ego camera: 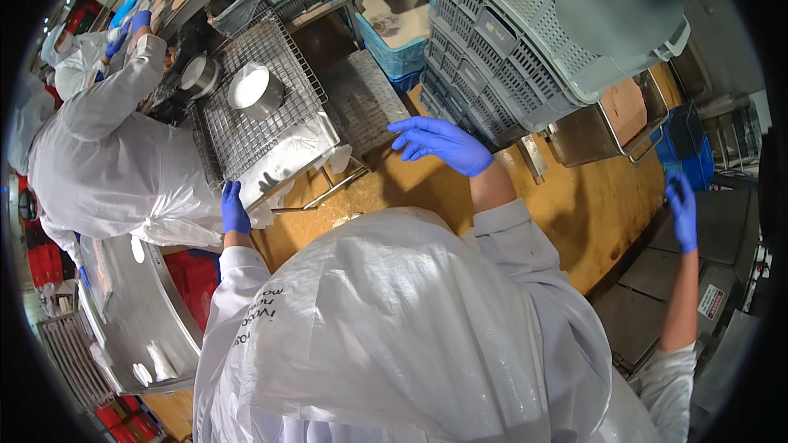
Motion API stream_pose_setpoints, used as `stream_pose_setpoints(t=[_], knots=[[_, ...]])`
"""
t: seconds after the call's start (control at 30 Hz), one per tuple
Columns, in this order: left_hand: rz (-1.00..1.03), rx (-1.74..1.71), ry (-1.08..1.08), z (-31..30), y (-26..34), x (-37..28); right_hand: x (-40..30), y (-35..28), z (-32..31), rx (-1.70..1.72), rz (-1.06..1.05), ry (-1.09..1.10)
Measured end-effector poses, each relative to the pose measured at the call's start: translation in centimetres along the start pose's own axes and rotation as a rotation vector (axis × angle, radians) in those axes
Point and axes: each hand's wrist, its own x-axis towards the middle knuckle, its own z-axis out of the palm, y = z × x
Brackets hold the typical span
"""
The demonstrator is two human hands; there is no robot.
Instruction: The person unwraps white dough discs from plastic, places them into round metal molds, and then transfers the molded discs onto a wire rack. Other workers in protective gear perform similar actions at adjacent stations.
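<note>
My left hand (235,209), in a blue glove, is at the near left corner of a wire rack (261,43) on a metal stand; its fingers point up and no held thing shows. Whether it touches the rack's edge, I cannot tell. White powder lies on a sheet (289,151) at the rack's near end. A metal pot of white powder (257,91) stands on the wire mesh, with a second metal pot (200,76) to its left. My right hand (446,144), also blue-gloved, hangs empty over the floor, fingers extended, before a tall stack of grey plastic crates (480,67).
A co-worker in white (123,178) stands at the left. Another person's gloved hand (682,212) is at far right near metal equipment (708,221). A metal tub (585,141) with a pinkish mass (623,112) and a light-blue bin (391,55) stand ahead.
</note>
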Motion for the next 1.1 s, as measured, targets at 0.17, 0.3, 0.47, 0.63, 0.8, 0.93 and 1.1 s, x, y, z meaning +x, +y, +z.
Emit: stream_pose_setpoints(t=[0.17, 0.3, 0.47, 0.63, 0.8, 0.93, 1.1], knots=[[-0.261, -0.414, 0.054, 0.7, 0.3, -2.1, 0.3, 1.0, 1.8, -0.032, 0.072, -0.007], [-0.378, -0.710, 0.097, 2.0, 1.3, -1.4, -1.0, 1.8, 2.5, -0.033, 0.076, 0.031], [-0.004, -0.096, 0.150, 4.6, 1.4, 2.5, -2.1, 8.3, 2.3, 0.090, 0.211, 0.179], [0.311, 0.190, 0.469, 7.9, -1.2, 7.7, -6.7, 17.1, 2.9, -0.574, 0.387, 0.303], [0.164, 0.349, 0.206, 11.0, -1.8, 10.2, -11.5, 14.4, 6.9, -0.249, 0.532, 0.644], [0.394, 0.223, 0.542, 14.6, -1.5, 9.6, -13.1, 14.6, 8.7, -0.168, 0.507, 0.897], [0.450, 0.135, 0.597, 15.6, -2.4, 10.7, -12.1, 17.2, 12.0, -0.038, 0.486, 0.924]])
